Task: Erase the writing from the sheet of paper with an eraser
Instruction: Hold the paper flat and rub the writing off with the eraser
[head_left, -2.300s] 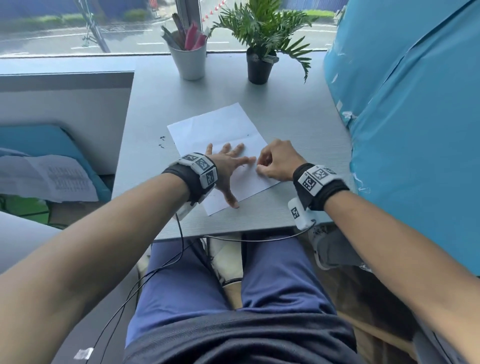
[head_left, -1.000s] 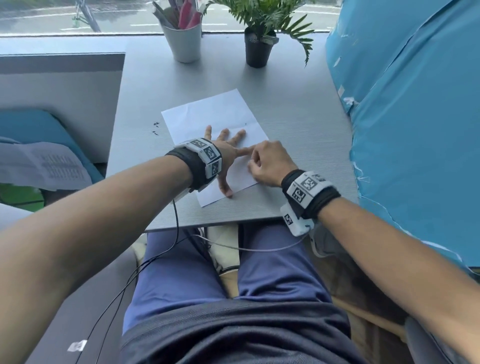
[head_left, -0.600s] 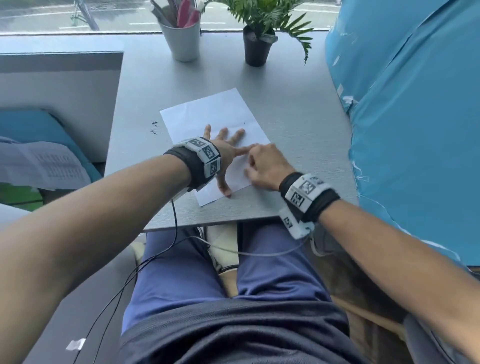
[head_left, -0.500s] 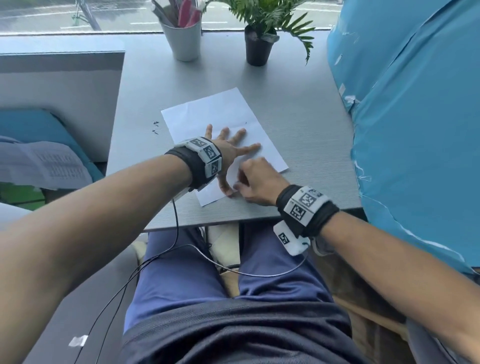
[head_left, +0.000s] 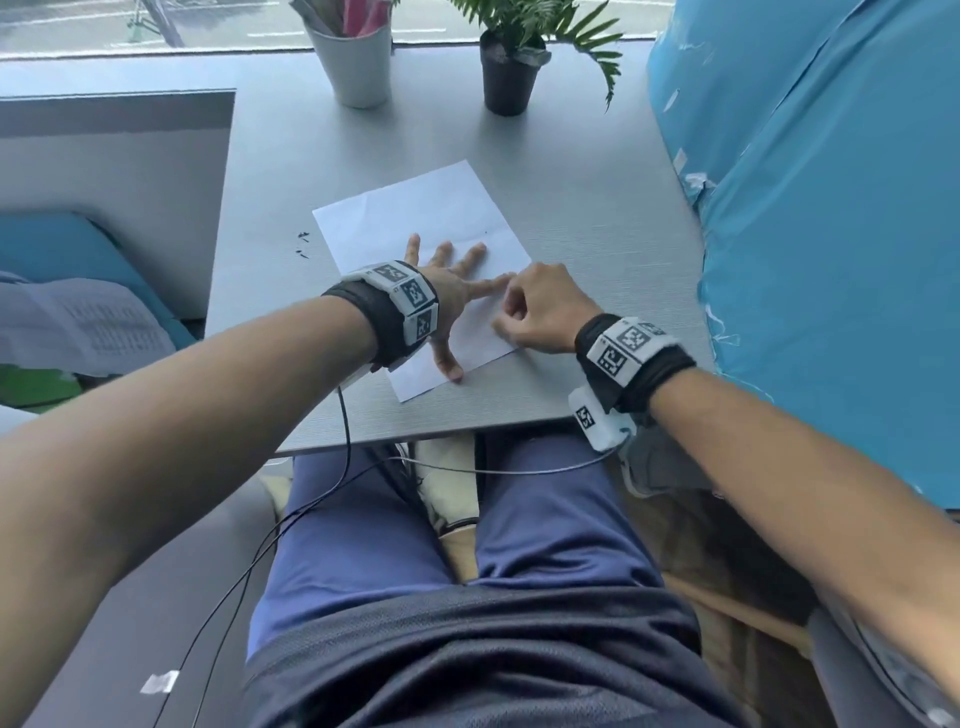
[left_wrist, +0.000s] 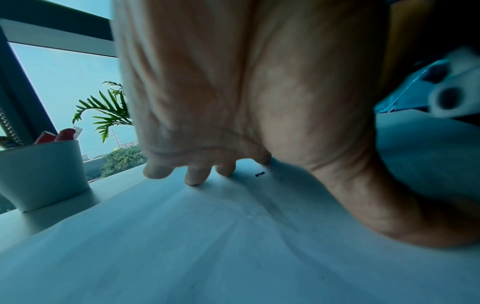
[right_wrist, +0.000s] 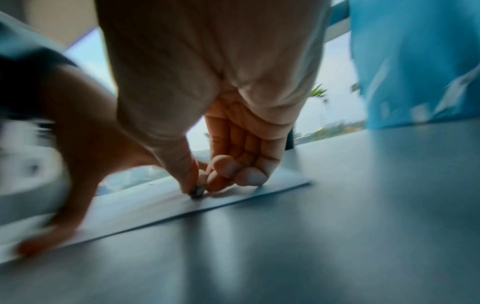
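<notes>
A white sheet of paper lies slanted on the grey table. My left hand lies flat on the sheet with its fingers spread, pressing it down; its fingertips touch the paper in the left wrist view. My right hand is curled over the sheet's right edge. In the right wrist view its thumb and fingers pinch a small dark-tipped eraser against the paper. No writing shows on the visible part of the sheet.
A white cup of pens and a potted plant stand at the table's far edge. Dark eraser crumbs lie left of the sheet. A blue covered bulk rises on the right. My legs are under the near edge.
My right hand slid down the sheet toward me, then back up to its right edge beside my left index finger. My left hand has stayed pressed on the paper.
</notes>
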